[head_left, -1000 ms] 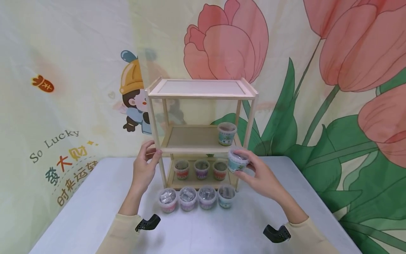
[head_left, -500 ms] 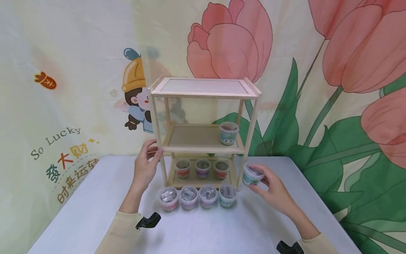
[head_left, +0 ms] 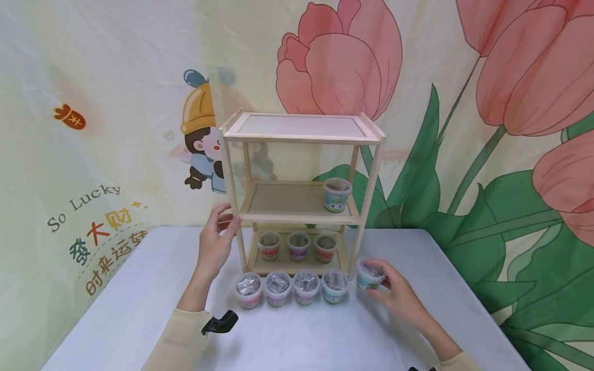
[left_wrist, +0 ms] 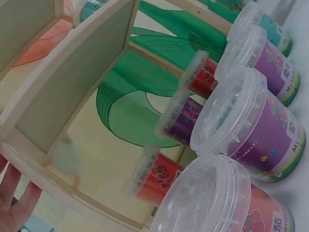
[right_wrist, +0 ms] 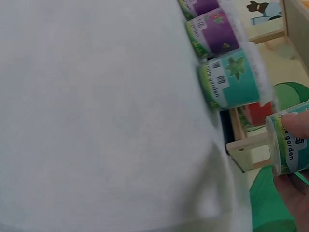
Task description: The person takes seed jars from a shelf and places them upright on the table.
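My right hand (head_left: 399,296) grips a clear plastic tub with a teal label (head_left: 369,275) from its right side, fingers and thumb around it. It is beside the right end of the front row, close over the table; the right wrist view shows the tub (right_wrist: 289,140) tilted by that camera's angle. My left hand (head_left: 215,242) holds the left post of a three-tier wooden shelf rack (head_left: 299,219), thumb in front at the middle tier. In the left wrist view only the fingers (left_wrist: 21,205) show, at the rack's edge.
A row of tubs (head_left: 306,287) with red, purple and teal labels stands before the rack. Three tubs (head_left: 298,246) sit on the bottom tier, and one teal tub (head_left: 337,195) at the right of the middle tier. A tulip-print backdrop (head_left: 343,67) hangs behind the white table (head_left: 287,340).
My right hand has carried the teal tub from the rack's right front post rightward, then down toward the table beside the front row. My left hand stays on the post.
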Demonstrator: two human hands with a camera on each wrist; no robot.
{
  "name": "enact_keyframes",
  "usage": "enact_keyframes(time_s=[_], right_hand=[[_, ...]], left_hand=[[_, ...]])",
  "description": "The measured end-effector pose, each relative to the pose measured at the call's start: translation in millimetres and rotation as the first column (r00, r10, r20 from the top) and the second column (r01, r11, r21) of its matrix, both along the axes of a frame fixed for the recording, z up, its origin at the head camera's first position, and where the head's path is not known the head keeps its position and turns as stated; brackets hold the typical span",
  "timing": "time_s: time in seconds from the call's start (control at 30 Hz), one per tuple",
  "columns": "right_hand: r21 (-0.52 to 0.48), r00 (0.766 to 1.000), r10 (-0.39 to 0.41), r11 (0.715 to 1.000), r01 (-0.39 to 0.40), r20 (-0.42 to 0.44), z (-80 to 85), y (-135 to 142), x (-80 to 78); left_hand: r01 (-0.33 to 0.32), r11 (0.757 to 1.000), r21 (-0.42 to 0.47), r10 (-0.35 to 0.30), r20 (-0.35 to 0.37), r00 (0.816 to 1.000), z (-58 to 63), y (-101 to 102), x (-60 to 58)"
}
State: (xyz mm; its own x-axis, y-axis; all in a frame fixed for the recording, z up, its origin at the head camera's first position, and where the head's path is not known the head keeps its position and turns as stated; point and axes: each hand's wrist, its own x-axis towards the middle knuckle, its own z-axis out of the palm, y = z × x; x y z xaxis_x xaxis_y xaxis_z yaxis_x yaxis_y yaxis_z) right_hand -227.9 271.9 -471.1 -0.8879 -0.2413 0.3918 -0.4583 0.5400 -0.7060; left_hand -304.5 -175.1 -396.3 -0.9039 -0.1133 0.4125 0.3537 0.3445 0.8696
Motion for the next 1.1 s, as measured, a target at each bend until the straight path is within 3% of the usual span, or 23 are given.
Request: enact_keyframes(time_s=[0.23,0.7,1.1], right_hand=[[-0.020,0.995,0.002,1.000,0.000,0.101,-14.1,-2,0.1],[0.035,0.990,-0.025,0.999,0.020,0.137,-30.8,-2,-4.0],[0.056,0.982,-0.033,0.998,0.023,0.187,-32.1,-3,-5.5]], left_hand=[[0.004,1.000,0.010,-0.003,-0.007,1.000,-1.4,0,-1.3],[0.003,1.000,0.015,-0.003,-0.005,1.000,-2.9,0,-1.2],[0.008,1.000,0.018,-0.009,0.003,1.000,-0.9,0,0.5]])
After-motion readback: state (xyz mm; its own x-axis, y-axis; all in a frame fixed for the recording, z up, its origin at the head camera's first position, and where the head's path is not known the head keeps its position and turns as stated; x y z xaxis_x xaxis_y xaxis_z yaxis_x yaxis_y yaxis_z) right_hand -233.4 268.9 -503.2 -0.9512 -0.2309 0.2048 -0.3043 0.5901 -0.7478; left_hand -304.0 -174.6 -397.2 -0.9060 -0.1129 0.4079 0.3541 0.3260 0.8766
